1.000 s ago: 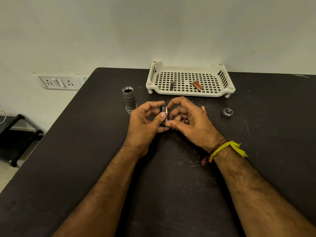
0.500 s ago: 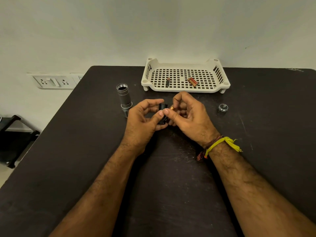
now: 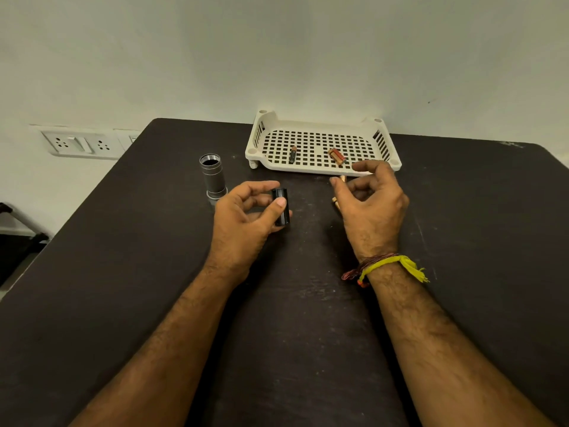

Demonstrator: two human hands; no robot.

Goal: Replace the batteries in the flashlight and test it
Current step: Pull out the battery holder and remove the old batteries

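Observation:
My left hand (image 3: 246,217) grips a short black battery holder (image 3: 280,208) between thumb and fingers, just above the dark table. My right hand (image 3: 369,204) is apart from it to the right, near the tray's front edge, with fingers curled. It pinches a battery (image 3: 342,179) of which only a copper end shows by the thumb tip. A second copper end (image 3: 335,201) peeks out under the palm. The silver flashlight body (image 3: 212,177) stands upright with its open end up, left of my left hand.
A white perforated tray (image 3: 381,143) sits at the table's far edge against the wall, with a dark battery (image 3: 292,155) and a reddish battery (image 3: 336,157) in it. A wall socket plate (image 3: 81,144) is at left. The table's left edge runs diagonally.
My hands were together on the holder with a battery in it. They have now separated. My right hand has drawn away to the right towards the tray with a battery; the left keeps the holder.

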